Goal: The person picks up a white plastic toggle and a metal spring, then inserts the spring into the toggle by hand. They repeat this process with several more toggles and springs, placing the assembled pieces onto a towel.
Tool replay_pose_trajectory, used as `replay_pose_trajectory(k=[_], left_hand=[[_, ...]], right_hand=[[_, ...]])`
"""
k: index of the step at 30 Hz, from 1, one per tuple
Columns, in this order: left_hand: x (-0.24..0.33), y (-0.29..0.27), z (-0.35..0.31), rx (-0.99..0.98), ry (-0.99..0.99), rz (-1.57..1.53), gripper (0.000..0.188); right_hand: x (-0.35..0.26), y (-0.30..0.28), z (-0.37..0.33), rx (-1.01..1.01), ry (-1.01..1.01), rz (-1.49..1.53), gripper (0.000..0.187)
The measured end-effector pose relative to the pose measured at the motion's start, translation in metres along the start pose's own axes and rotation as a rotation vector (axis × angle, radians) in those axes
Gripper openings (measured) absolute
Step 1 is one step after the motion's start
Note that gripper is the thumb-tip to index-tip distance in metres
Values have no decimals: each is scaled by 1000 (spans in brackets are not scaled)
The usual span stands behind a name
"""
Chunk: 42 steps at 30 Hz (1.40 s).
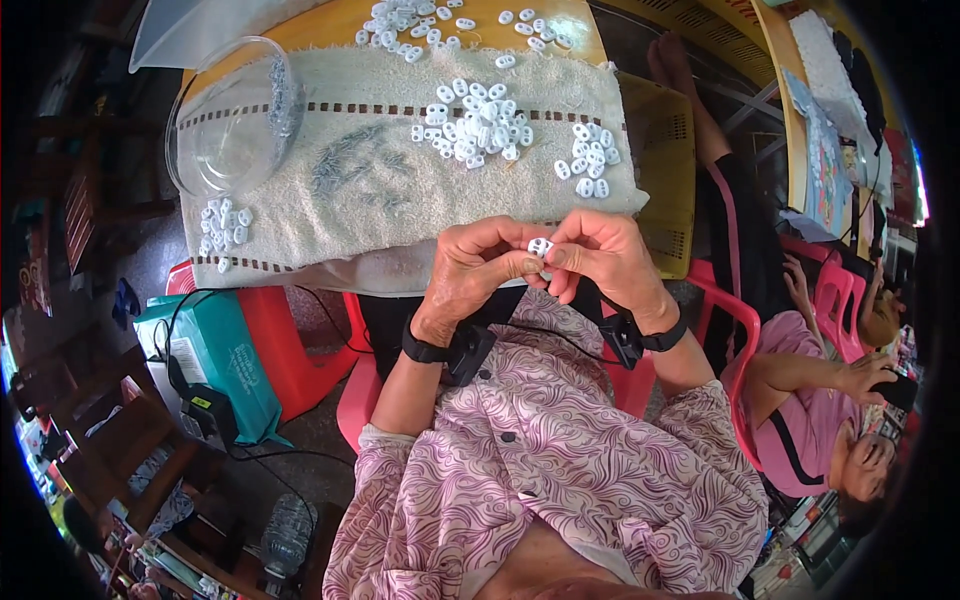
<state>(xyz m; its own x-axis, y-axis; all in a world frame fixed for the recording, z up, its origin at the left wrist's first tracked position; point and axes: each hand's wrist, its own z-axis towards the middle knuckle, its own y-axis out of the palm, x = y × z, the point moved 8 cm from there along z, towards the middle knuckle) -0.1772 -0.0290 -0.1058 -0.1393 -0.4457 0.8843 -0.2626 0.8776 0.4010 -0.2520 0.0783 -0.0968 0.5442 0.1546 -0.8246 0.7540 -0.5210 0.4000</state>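
Beige towelling with brown-dashed stripes covers most of a wooden table on my feed, its near edge hanging loose. Behind it I make out a yellow crate, and off to the right a seated person in pink. On the floor at left stands a teal bag with pale printed lettering; its white label is too small for me to read. White two-holed pieces lie in a central pile, with a smaller cluster to its right, and a clear round tub sits left. Just off the near edge, left hand and right hand pinch one white piece between thumbs and fingertips.
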Motion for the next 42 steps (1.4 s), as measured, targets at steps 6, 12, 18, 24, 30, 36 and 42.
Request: replay_pose_trajectory(k=[6,12,18,24,30,36,42], left_hand=[[-2,4,2,-57,-4,4,21],[-1,9,1,-68,-4,-4,19],[-5,11,0,-74,-10,-46,18],[-3,16,1,-72,50,-30,15],[5,16,0,-35,99,4,16],[11,11,1,-14,138,-7,23],[19,14,1,-12,153,45,29]], right_hand=[[1,-4,-2,-14,31,-47,13],[4,-6,-6,15,70,-61,17],[5,-7,-7,4,122,-75,19],[6,-9,-4,0,175,-85,18],[-1,-6,-7,5,118,-66,16],[-11,-1,-7,-5,37,-6,17],[-19,0,-6,-10,13,-88,19]])
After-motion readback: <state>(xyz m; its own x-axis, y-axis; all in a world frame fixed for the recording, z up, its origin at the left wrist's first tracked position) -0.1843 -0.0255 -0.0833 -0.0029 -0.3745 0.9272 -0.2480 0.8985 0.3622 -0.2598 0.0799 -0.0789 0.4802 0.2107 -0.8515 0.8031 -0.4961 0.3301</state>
